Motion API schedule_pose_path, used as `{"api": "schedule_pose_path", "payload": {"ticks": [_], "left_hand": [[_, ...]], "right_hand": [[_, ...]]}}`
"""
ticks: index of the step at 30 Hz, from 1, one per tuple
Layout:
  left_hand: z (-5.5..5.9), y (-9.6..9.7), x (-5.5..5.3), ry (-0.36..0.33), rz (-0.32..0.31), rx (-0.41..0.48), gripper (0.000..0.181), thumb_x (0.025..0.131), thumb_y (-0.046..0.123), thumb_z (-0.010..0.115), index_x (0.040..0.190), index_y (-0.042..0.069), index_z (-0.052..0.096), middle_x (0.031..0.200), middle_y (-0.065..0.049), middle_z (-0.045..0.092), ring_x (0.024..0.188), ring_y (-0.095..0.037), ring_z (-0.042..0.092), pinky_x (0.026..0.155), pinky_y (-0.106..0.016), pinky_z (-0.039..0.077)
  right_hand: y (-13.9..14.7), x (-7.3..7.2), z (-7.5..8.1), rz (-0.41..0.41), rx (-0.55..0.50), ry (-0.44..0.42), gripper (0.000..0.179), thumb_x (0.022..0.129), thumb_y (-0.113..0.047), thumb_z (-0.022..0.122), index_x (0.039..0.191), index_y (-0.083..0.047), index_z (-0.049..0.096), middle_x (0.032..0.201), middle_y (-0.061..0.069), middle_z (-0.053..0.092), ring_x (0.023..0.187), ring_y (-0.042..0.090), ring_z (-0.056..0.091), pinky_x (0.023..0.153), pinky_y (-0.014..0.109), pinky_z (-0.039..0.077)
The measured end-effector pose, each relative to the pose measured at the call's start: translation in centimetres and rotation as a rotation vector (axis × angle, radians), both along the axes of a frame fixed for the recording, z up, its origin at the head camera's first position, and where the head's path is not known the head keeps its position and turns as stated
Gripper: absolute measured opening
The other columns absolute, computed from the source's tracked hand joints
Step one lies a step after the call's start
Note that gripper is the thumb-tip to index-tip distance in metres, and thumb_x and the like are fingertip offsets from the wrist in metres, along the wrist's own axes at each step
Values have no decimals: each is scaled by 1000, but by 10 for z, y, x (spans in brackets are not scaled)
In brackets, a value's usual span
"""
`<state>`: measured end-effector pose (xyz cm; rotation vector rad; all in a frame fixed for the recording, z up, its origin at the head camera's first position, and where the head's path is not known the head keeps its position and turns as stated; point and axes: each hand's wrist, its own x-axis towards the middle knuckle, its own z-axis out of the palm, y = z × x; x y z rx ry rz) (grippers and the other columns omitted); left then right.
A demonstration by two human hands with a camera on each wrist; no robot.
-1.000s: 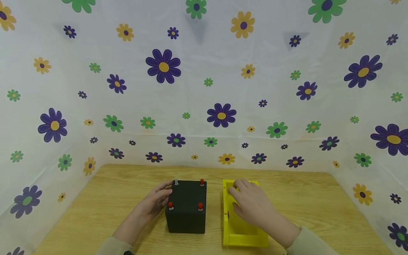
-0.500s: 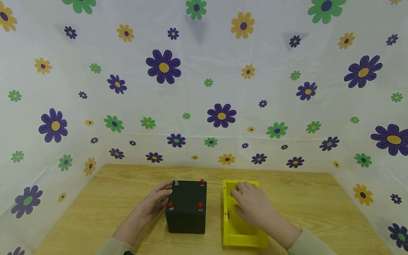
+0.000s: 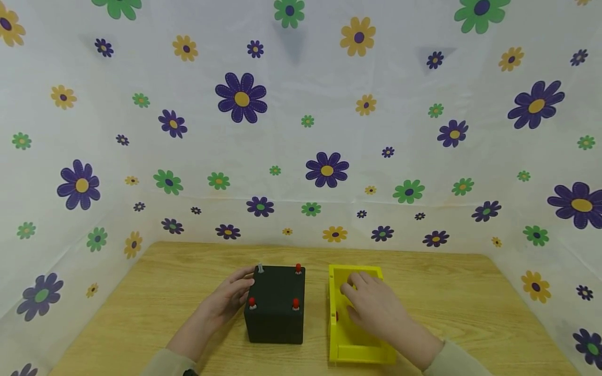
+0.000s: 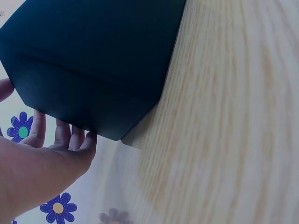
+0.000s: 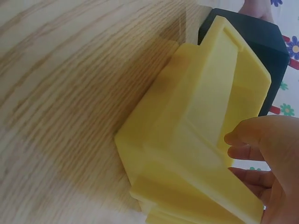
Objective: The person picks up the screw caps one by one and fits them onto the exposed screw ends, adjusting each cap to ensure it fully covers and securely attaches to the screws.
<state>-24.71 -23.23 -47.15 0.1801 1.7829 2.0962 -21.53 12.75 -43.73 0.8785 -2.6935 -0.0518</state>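
Observation:
A black box (image 3: 276, 292) stands on the wooden table. Three of its top corners carry red-capped posts, such as the near-left red cap (image 3: 251, 302); a bare metal post (image 3: 261, 268) rises at the back left corner. My left hand (image 3: 224, 297) rests its fingers against the box's left side; the left wrist view shows these fingers (image 4: 63, 133) fairly straight. To the right lies a yellow bin (image 3: 362, 354). My right hand (image 3: 378, 305) reaches over and into it, fingers bent loosely. Nothing shows between thumb and fingers in the right wrist view, though some fingertips are partly hidden.
A small red piece (image 3: 336, 316) shows at the bin's left inner wall. A strip of wooden table (image 3: 316, 334) separates box and bin. White flower-patterned cloth (image 3: 301, 130) encloses the table at the back and sides.
My right hand has shifted slightly to the right and nearer to me inside the yellow bin. The left hand and black box stay in place.

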Motion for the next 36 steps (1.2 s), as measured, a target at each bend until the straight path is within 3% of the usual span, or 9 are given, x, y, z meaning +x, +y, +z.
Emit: {"api": "schedule_pose_path", "payload": {"ticks": [11, 18, 36], "left_hand": [[0, 0, -1, 10, 8, -17, 71, 108, 19, 51, 168, 0, 18, 121, 22, 66, 113, 2, 63, 99, -19, 49], [0, 0, 0, 7, 3, -14, 70, 109, 18, 51, 168, 0, 18, 121, 22, 67, 112, 2, 65, 99, -19, 49], [0, 0, 1, 3, -1, -12, 72, 109, 19, 51, 168, 0, 15, 123, 22, 65, 116, 3, 63, 101, -19, 48]], "right_hand": [[1, -1, -5, -14, 19, -9, 27, 90, -27, 86, 109, -16, 71, 107, 1, 65, 94, 17, 59, 83, 35, 58], [0, 0, -6, -23, 12, -75, 27, 92, -26, 83, 113, -15, 71, 109, 2, 66, 97, 18, 59, 90, 38, 59], [-5, 2, -10, -29, 14, -131, 28, 94, -28, 81, 117, -14, 70, 112, 3, 66, 100, 20, 60, 93, 41, 59]]}}
